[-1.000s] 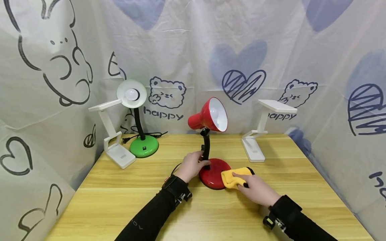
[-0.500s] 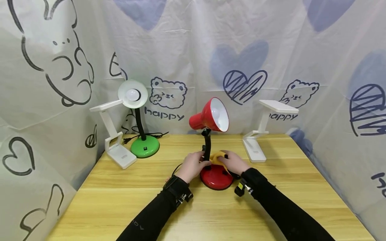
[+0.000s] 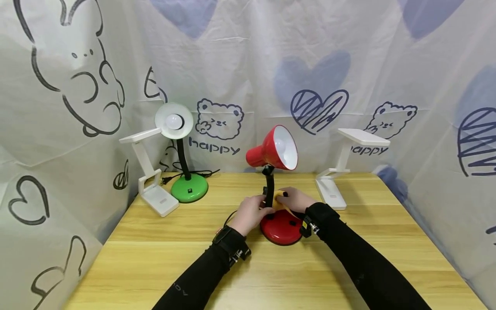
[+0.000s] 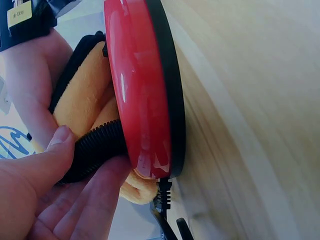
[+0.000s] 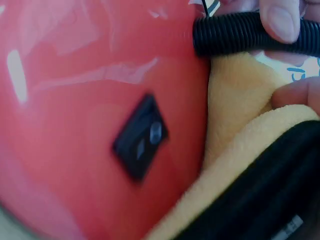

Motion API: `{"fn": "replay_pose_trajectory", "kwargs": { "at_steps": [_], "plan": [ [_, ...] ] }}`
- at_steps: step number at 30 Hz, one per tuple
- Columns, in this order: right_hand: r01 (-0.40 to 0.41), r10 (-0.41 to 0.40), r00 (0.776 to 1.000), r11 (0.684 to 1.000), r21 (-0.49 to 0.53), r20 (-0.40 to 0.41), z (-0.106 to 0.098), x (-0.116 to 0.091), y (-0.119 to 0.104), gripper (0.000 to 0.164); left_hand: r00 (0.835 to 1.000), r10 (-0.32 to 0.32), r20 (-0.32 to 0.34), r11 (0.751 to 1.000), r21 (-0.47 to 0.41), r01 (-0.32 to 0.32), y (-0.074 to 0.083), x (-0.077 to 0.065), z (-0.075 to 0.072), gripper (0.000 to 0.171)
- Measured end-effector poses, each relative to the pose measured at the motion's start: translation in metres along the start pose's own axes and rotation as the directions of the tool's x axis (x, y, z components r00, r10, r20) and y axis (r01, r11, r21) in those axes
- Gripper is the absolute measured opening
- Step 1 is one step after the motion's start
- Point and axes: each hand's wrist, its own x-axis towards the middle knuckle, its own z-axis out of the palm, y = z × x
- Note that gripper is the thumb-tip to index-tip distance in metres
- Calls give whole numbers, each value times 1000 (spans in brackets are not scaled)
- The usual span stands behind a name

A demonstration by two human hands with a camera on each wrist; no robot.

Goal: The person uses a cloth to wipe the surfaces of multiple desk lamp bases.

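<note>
A red desk lamp (image 3: 281, 228) stands at the middle of the table, its shade tilted up to the right. My left hand (image 3: 249, 214) grips the lamp's black ribbed neck (image 4: 97, 150) just above the base, thumb on one side and fingers on the other. From the right, my right hand (image 3: 296, 199) holds a yellow cloth (image 5: 245, 95) with a black edge against the back of the red base, behind the neck. Some of the right fingers are hidden by the cloth. On the base's top is a black switch (image 5: 142, 137).
At the left stand a white folding lamp (image 3: 159, 200) and a green lamp (image 3: 190, 188) with its cord behind. Another white folding lamp (image 3: 331, 193) stands back right, close to my right hand. A printed curtain (image 3: 240, 56) hangs behind the wooden table (image 3: 310, 275).
My right hand has moved with the yellow cloth from the base's right edge to behind the neck. My left hand keeps its grip on the neck. The view has shifted slightly.
</note>
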Motion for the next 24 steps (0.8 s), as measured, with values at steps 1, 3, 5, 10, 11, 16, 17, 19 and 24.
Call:
{"fn": "replay_pose_trajectory", "kwargs": {
  "at_steps": [1,3,5,10,11,16,17,19,24],
  "plan": [
    [3,-3,1000,1000,-9,-13,-3,-3,3,28,1000,-4,2,1000,-3,4,1,0,0,17],
    [10,-11,999,1000,-21,-31,-10,-9,10,24,1000,-11,6,1000,-8,11,2,0,0,18],
    [20,-22,999,999,-47,-48,-15,-17,18,23,1000,-13,6,1000,-6,13,2,0,0,19],
    [19,-25,998,996,-90,-62,-21,-46,33,23,1000,-9,-7,1000,27,9,2,0,1,21],
    [17,-23,998,995,-102,-62,-21,-54,35,21,1000,-9,-9,999,33,9,2,0,1,21],
    [22,-37,997,981,-192,-72,-14,-92,37,21,1000,-11,-11,999,39,11,2,0,1,20],
    [32,-47,997,978,-206,-67,-12,-99,36,19,1000,-11,-8,999,40,11,2,0,1,20],
    [72,-85,995,971,-228,-50,-6,-111,34,11,1000,-10,-2,999,36,10,2,0,1,21],
    [216,-229,973,938,-270,-15,13,-130,21,9,1000,-13,4,999,30,12,3,1,2,21]
  ]
}}
